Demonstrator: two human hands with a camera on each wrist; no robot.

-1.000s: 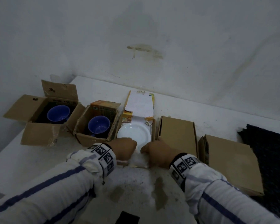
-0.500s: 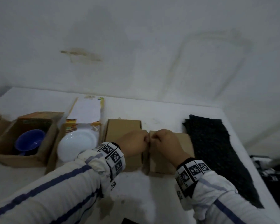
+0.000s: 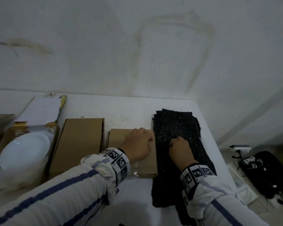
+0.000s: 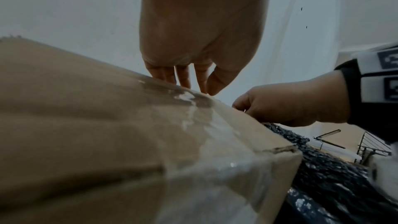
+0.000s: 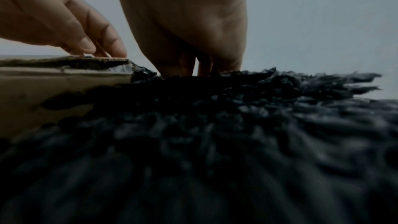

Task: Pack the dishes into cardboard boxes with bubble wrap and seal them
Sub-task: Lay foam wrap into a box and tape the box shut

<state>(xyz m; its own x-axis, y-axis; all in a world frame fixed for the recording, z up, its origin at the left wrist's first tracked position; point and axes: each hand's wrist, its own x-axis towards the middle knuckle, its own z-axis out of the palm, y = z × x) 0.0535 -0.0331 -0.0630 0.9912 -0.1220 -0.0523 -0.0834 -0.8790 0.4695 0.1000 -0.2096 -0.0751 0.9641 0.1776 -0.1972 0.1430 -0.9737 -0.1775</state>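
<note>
Black bubble wrap, knobbly and layered, lies right of centre beside a taped cardboard box. Right hand now pinches it; left hand moved, fingertips resting flat on the box.

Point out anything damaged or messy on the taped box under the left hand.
The box has a torn, frayed top edge by the bubble wrap, seen in the right wrist view, and its clear tape lies wrinkled and patchy. Otherwise nothing stands out.

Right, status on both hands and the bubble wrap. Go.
Left hand fingertips resting on taped box. Right hand fingers curled into black bubble wrap; grip unconfirmed. Nothing in the way.
</note>
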